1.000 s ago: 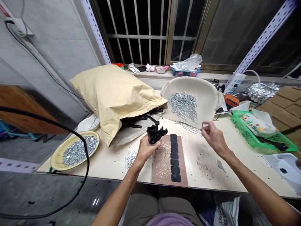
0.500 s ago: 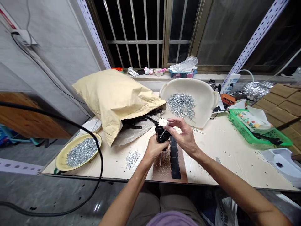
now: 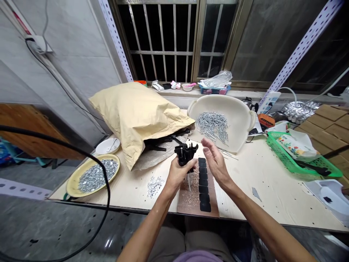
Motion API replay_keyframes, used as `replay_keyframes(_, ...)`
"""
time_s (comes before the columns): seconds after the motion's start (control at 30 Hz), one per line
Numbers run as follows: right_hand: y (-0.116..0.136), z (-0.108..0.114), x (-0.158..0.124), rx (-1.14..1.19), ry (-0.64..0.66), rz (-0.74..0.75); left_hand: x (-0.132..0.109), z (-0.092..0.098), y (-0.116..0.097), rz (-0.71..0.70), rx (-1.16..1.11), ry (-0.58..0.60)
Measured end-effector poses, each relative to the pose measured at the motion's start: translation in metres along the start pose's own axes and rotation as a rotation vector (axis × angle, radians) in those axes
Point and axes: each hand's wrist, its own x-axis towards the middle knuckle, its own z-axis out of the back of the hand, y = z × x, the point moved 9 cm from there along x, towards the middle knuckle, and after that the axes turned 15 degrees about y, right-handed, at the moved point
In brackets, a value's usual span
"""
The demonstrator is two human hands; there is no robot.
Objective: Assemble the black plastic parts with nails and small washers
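My left hand (image 3: 176,174) is closed around a black plastic bracket (image 3: 185,152), with the thumb across its near side. Thin metal screws (image 3: 189,181) stick out below the bracket. To the right of it, apart from it, my right hand (image 3: 218,163) is open with its fingers stretched out and nothing visible in them. Under the hands lies a brown board (image 3: 185,209) scattered with pale crumbs and bearing a row of black square pads (image 3: 204,189). Beyond them, long screws (image 3: 212,125) are heaped in a white basin (image 3: 241,118).
A paper sack (image 3: 136,112) with black plastic parts at its mouth leans at the back left. Washers fill a yellow plate (image 3: 71,183), near a white bowl (image 3: 105,146) and a small loose pile (image 3: 155,186). At right are a green basket (image 3: 289,160) and cardboard boxes (image 3: 324,123).
My right hand has let go of a thin screw at the bracket and moved slightly right, its fingers opening out. My left hand keeps its hold. The view has shifted slightly.
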Motion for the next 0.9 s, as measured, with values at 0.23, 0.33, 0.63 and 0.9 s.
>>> replay_keyframes(0.23,-0.046,-0.058,-0.002,0.405,0.067,-0.083,0.011,0.005,-0.002,-0.131,0.074,-0.157)
replay_keyframes(0.33,-0.043,-0.062,-0.003,0.414,0.006,-0.063,0.018,0.003,0.000,-0.095,-0.029,-0.083)
replay_keyframes(0.63,-0.042,-0.040,-0.009,0.223,-0.075,-0.151,0.023,0.003,0.003,-0.020,-0.273,0.028)
replay_keyframes(0.9,-0.054,-0.041,-0.005,0.185,-0.122,-0.184,0.034,0.009,0.010,-0.002,-0.259,0.009)
